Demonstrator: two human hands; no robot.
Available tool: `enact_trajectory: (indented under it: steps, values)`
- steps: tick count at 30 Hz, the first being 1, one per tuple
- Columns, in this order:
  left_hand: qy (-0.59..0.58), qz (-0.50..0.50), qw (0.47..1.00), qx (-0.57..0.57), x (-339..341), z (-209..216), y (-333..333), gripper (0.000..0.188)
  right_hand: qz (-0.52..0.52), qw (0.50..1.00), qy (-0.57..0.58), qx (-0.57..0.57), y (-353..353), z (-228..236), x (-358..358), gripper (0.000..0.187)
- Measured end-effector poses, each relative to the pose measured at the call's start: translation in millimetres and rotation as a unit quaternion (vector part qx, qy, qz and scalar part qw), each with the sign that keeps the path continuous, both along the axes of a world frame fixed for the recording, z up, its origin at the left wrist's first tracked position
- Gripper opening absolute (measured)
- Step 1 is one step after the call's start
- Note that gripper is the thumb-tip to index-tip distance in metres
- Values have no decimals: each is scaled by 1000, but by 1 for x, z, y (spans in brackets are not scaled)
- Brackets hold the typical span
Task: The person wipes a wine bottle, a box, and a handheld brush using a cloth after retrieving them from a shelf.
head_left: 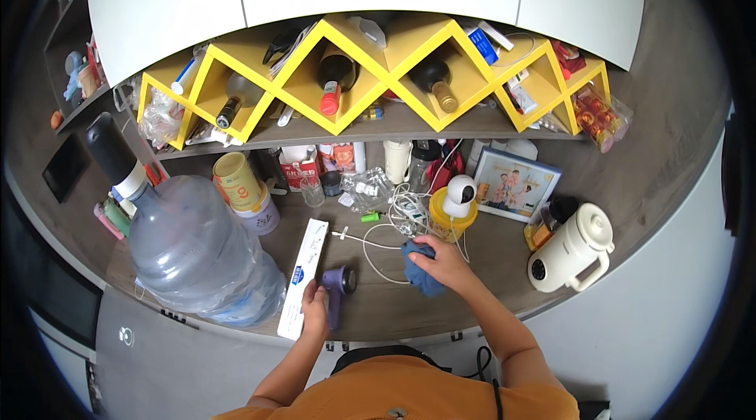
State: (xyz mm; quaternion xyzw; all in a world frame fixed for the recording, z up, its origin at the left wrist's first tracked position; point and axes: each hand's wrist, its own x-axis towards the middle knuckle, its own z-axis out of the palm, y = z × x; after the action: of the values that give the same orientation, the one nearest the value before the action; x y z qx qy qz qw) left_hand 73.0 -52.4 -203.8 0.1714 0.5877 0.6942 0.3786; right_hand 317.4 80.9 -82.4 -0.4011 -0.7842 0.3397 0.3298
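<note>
My right hand (446, 261) is closed on a bunched blue cloth (424, 270) on the wooden counter. White cables (368, 245) loop beside the cloth. With its fingers at the right edge of a long, narrow white box (308, 274), my left hand (315, 311) grips the box near its lower end. Just right of that hand lies a purple handheld device (335, 294) with a round dark head; its exact kind is unclear. A white camera (458, 198) with a round head stands on a yellow container (452, 219) beyond my right hand.
On the left stands a large water bottle (197, 254) with a black-topped pump (114, 152). A cream kettle (568, 253) and a framed photo (520, 187) are at the right. Above hangs a yellow zigzag rack (387, 83) with several bottles.
</note>
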Motion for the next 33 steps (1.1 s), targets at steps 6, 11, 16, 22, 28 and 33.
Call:
enact_trajectory:
  steps: [6,11,16,22,28,33]
  values:
    - [499,21,858,120,28,105,28,37,45,970,46,235,30,91,24,30]
    - [727,106,632,248,40,260,101,42,21,902,28,429,57,183,9,32]
    - [803,115,538,230,45,342,153,36,-11,868,-25,496,81,242,-7,37]
    - [917,71,387,70,30,388,210,33,-20,857,-125,500,110,267,-16,43]
    - [931,-11,363,-35,21,402,267,40,-16,864,-140,484,114,271,-19,44]
    - [888,-18,457,-43,21,414,310,38,-16,885,-154,439,107,273,-16,44]
